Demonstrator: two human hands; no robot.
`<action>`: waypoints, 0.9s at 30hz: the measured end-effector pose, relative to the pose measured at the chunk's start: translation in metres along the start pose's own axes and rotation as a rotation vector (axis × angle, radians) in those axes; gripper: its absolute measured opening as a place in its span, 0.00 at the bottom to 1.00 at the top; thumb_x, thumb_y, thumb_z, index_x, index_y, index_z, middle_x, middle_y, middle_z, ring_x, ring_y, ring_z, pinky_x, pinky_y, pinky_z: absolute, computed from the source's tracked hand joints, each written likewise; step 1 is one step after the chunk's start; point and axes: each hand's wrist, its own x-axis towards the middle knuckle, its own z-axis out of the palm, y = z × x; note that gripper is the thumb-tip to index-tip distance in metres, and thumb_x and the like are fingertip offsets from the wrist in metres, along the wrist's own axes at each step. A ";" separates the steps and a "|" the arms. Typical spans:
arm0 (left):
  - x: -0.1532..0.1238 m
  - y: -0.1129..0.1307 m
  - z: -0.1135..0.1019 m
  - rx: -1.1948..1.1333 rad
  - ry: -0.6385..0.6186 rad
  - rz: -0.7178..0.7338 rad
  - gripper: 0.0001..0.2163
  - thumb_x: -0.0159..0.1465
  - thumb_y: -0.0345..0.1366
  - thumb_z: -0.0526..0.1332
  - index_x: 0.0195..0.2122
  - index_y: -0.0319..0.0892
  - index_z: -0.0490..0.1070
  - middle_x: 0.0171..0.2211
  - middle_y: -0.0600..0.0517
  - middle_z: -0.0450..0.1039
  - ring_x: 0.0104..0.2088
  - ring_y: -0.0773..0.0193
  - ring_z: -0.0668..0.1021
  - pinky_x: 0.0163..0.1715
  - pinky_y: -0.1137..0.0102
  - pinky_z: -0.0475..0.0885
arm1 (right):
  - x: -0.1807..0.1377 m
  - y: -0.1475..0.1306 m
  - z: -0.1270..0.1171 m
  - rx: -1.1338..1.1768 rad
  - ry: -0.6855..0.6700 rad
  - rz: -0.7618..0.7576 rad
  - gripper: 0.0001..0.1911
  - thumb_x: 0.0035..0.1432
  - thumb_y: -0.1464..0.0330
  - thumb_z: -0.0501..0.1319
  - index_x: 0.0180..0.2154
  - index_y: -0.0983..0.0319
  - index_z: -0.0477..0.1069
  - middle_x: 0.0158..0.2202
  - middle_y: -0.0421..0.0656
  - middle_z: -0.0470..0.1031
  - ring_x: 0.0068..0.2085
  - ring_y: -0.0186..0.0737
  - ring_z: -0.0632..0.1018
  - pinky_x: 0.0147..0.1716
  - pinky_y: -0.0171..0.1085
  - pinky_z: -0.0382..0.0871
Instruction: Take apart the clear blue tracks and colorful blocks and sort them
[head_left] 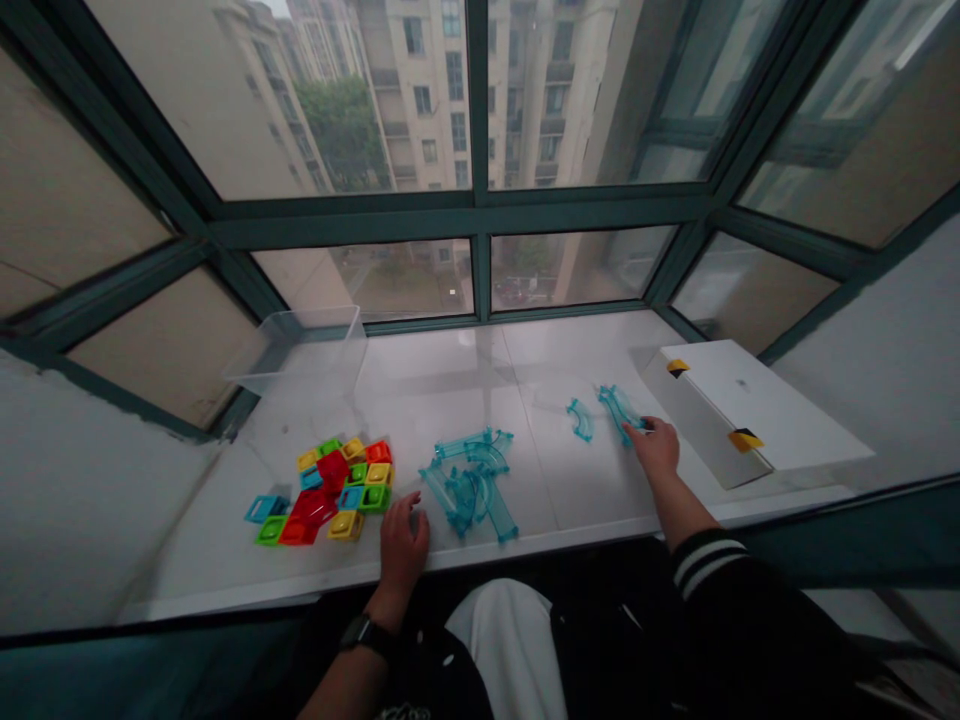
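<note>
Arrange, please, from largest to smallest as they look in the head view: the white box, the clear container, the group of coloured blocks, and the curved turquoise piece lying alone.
1. White box
2. Clear container and group of coloured blocks: too alike to rank
3. Curved turquoise piece

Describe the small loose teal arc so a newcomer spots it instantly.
Below the big window is a white ledge; look between the teal heap and the right hand. The small teal arc lies just left of the longer teal track at that hand. It's short, curved, and touches no other piece.
</note>
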 end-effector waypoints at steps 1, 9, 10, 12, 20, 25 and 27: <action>0.000 0.000 0.000 -0.001 0.002 -0.001 0.15 0.68 0.39 0.57 0.54 0.44 0.71 0.49 0.42 0.77 0.52 0.47 0.78 0.56 0.48 0.72 | 0.000 0.001 0.003 -0.010 0.000 -0.006 0.32 0.51 0.48 0.67 0.48 0.66 0.80 0.43 0.55 0.79 0.42 0.53 0.76 0.46 0.48 0.69; 0.000 0.003 -0.001 -0.009 -0.005 -0.010 0.15 0.68 0.39 0.57 0.54 0.44 0.71 0.50 0.42 0.77 0.52 0.47 0.78 0.57 0.48 0.72 | -0.005 0.007 0.013 -0.038 -0.020 -0.019 0.31 0.53 0.50 0.66 0.50 0.65 0.78 0.45 0.55 0.78 0.44 0.53 0.75 0.48 0.47 0.69; 0.000 0.003 -0.001 -0.008 -0.005 -0.008 0.15 0.68 0.39 0.57 0.54 0.44 0.71 0.50 0.42 0.77 0.52 0.47 0.78 0.57 0.48 0.72 | -0.006 0.008 0.013 -0.040 -0.022 -0.027 0.31 0.53 0.50 0.65 0.50 0.65 0.78 0.45 0.55 0.77 0.45 0.53 0.75 0.48 0.48 0.69; 0.001 0.003 -0.001 -0.009 -0.002 -0.006 0.14 0.68 0.39 0.57 0.53 0.44 0.72 0.50 0.42 0.77 0.53 0.46 0.78 0.57 0.48 0.71 | -0.007 0.010 0.014 -0.041 -0.028 -0.047 0.30 0.55 0.49 0.64 0.50 0.65 0.76 0.45 0.55 0.77 0.47 0.55 0.74 0.50 0.48 0.69; 0.001 0.004 -0.001 -0.011 -0.011 0.006 0.14 0.68 0.39 0.57 0.53 0.45 0.72 0.50 0.43 0.77 0.53 0.47 0.78 0.57 0.48 0.72 | -0.010 0.018 0.017 -0.030 -0.032 -0.036 0.31 0.54 0.47 0.63 0.49 0.64 0.75 0.44 0.54 0.77 0.47 0.55 0.74 0.49 0.48 0.69; 0.000 0.003 -0.001 -0.008 -0.020 0.014 0.14 0.69 0.39 0.57 0.54 0.45 0.72 0.51 0.43 0.77 0.53 0.47 0.78 0.58 0.48 0.71 | -0.015 0.022 0.017 -0.040 -0.046 -0.044 0.31 0.54 0.50 0.64 0.51 0.65 0.75 0.45 0.55 0.77 0.48 0.55 0.74 0.49 0.47 0.69; 0.000 0.002 -0.001 -0.008 -0.022 0.017 0.14 0.69 0.39 0.57 0.54 0.45 0.71 0.51 0.42 0.77 0.53 0.47 0.78 0.58 0.48 0.71 | -0.016 0.023 0.017 -0.042 -0.048 -0.039 0.31 0.53 0.51 0.65 0.51 0.65 0.75 0.45 0.55 0.78 0.46 0.54 0.75 0.48 0.47 0.69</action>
